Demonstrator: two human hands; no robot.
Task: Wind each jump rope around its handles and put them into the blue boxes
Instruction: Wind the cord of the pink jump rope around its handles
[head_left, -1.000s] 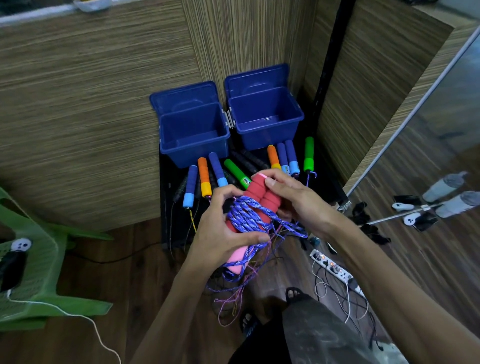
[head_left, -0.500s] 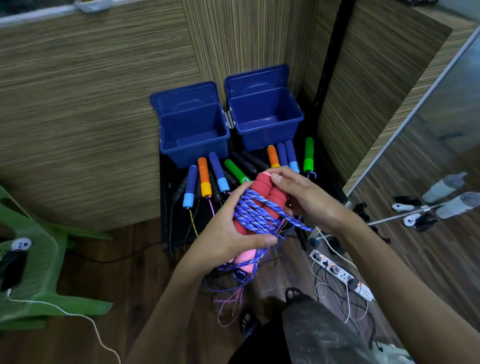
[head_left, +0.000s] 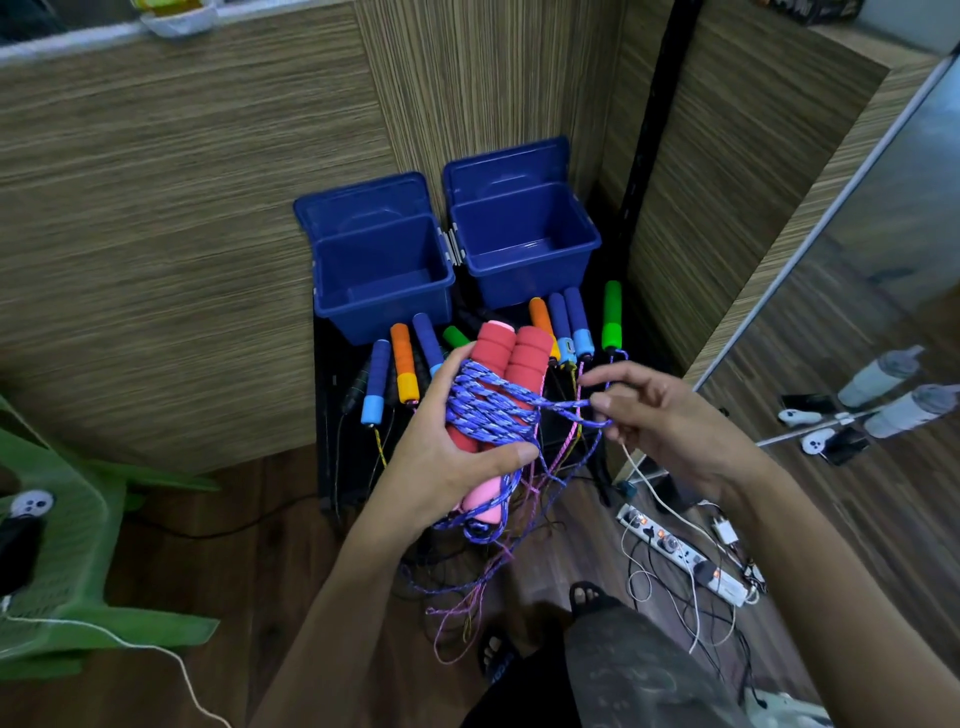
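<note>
Blue plastic boxes, smooth-walled with lids tipped back, stand side by side and hold nothing we can see. Spare foam-handled ropes lie just before them. Our left hand wraps the paired red foam handles, ribbed and soft, thumb pressing the coils. Our right hand pinches the braided purple cord. We judge each turn wants steady tension, laid snug beside the last; slack tail hangs below.

Striped wood-grain wall panels are enclosing a corner, a green plastic chair is standing on the dark wooden floor, and a power strip is lying beside a mirrored door.
</note>
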